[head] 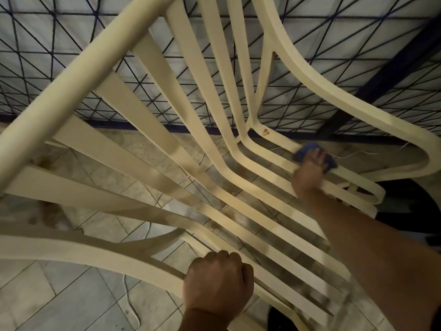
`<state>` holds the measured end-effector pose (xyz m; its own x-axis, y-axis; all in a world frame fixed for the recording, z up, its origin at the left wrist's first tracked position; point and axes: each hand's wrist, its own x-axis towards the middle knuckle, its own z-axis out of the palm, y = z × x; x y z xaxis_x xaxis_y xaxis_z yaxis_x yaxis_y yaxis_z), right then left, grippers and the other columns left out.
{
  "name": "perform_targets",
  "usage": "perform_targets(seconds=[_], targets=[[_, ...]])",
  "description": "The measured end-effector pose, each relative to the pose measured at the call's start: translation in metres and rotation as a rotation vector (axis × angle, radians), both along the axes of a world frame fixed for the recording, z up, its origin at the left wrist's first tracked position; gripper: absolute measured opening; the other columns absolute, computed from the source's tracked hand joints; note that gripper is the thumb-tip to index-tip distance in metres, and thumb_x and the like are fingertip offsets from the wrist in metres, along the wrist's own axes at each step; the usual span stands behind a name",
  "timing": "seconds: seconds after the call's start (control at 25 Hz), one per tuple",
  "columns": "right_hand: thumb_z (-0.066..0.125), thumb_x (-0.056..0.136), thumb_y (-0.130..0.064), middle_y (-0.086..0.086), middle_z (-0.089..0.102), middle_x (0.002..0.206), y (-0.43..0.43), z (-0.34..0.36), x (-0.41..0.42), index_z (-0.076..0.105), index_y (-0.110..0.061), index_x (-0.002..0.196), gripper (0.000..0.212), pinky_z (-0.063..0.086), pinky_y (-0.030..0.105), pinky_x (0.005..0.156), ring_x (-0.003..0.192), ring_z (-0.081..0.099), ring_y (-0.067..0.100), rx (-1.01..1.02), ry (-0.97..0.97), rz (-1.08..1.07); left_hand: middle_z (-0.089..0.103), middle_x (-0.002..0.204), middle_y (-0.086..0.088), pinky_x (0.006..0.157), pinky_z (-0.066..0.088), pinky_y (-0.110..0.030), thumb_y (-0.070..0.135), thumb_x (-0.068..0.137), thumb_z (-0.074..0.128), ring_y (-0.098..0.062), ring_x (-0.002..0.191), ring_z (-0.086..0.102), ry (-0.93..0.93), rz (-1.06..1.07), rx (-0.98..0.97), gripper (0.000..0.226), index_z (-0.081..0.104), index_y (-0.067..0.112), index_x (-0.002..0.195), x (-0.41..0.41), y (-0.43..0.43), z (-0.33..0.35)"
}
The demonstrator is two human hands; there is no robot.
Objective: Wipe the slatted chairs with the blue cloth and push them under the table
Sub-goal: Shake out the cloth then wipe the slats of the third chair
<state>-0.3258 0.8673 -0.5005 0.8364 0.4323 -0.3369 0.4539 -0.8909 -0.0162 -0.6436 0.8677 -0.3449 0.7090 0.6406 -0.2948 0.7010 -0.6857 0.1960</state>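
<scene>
Head view: the left hand [218, 280], near and low, is curled round the near edge of the slatted chair [78, 80], probably to steady it against the rubbing. The right hand [310, 168], reaching far right, has its fingers bent over the bunched blue cloth [310, 149] and presses it onto a seat slat. A brown stain [266, 132] lies just left of the cloth. Tiled floor [59, 295] shows between the slats.
</scene>
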Motion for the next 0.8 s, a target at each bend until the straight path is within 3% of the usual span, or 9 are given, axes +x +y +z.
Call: perform_targets(seconds=[0.12,0.2,0.28,0.4,0.52,0.64,0.8], targets=[[0.040,0.105,-0.013,0.017,0.007,0.170,0.076,-0.002,-0.008,0.008,-0.002,0.160,0.065,0.012,0.048,0.125,0.157,0.005,0.033,0.126,0.165,0.183,0.042,0.041,0.006,0.036,0.030,-0.024,0.037,0.075,0.048,-0.014,0.033,0.041,-0.002,-0.013,0.014,0.036,0.047,0.019,0.044,0.000,0.001,-0.001],[0.041,0.106,-0.010,0.016,0.016,0.168,0.109,0.002,0.000,0.017,-0.004,0.159,0.059,0.022,0.046,0.122,0.155,0.013,0.033,0.129,0.229,0.271,0.042,0.041,0.003,0.036,0.028,-0.025,0.036,0.074,0.047,-0.016,0.033,0.041,-0.002,-0.016,0.022,0.035,0.046,0.019,0.043,0.001,0.001,0.000],[0.043,0.105,-0.010,0.014,0.020,0.166,0.113,0.000,0.010,0.022,-0.006,0.157,0.057,0.031,0.045,0.116,0.153,0.017,0.032,0.079,0.210,0.337,0.043,0.041,0.001,0.035,0.029,-0.027,0.035,0.073,0.047,-0.019,0.033,0.042,0.006,-0.017,0.031,0.034,0.046,0.019,0.043,0.001,0.002,0.001],[0.046,0.102,-0.001,0.007,0.009,0.170,0.082,0.000,0.026,0.017,-0.014,0.162,0.067,0.022,0.044,0.122,0.157,0.007,0.026,0.013,0.310,0.524,0.043,0.041,0.002,0.034,0.033,-0.027,0.035,0.073,0.046,-0.019,0.032,0.042,0.000,-0.002,0.035,0.034,0.045,0.019,0.042,0.001,0.001,0.002],[0.045,0.098,0.011,0.009,0.021,0.167,0.017,-0.006,0.054,0.034,-0.012,0.156,0.063,0.016,0.041,0.125,0.156,0.014,0.027,0.211,0.375,0.452,0.042,0.041,0.003,0.035,0.034,-0.027,0.035,0.073,0.045,-0.019,0.032,0.042,-0.009,0.009,0.017,0.034,0.045,0.019,0.043,0.000,0.001,0.002],[0.053,0.090,0.019,0.017,0.036,0.160,-0.080,-0.001,0.061,0.041,-0.009,0.149,0.067,0.025,0.055,0.123,0.152,0.026,0.033,0.294,0.235,0.309,0.041,0.041,0.004,0.035,0.033,-0.026,0.035,0.074,0.046,-0.018,0.032,0.041,-0.021,-0.008,0.036,0.035,0.045,0.020,0.043,0.001,0.000,0.001],[0.060,0.084,0.019,0.021,0.038,0.159,-0.179,0.002,0.045,0.044,0.000,0.149,0.070,0.028,0.064,0.119,0.152,0.026,0.037,0.137,0.094,0.067,0.041,0.041,0.005,0.034,0.032,-0.027,0.035,0.075,0.045,-0.018,0.032,0.040,-0.036,-0.009,0.020,0.035,0.046,0.020,0.043,0.000,0.000,0.001]])
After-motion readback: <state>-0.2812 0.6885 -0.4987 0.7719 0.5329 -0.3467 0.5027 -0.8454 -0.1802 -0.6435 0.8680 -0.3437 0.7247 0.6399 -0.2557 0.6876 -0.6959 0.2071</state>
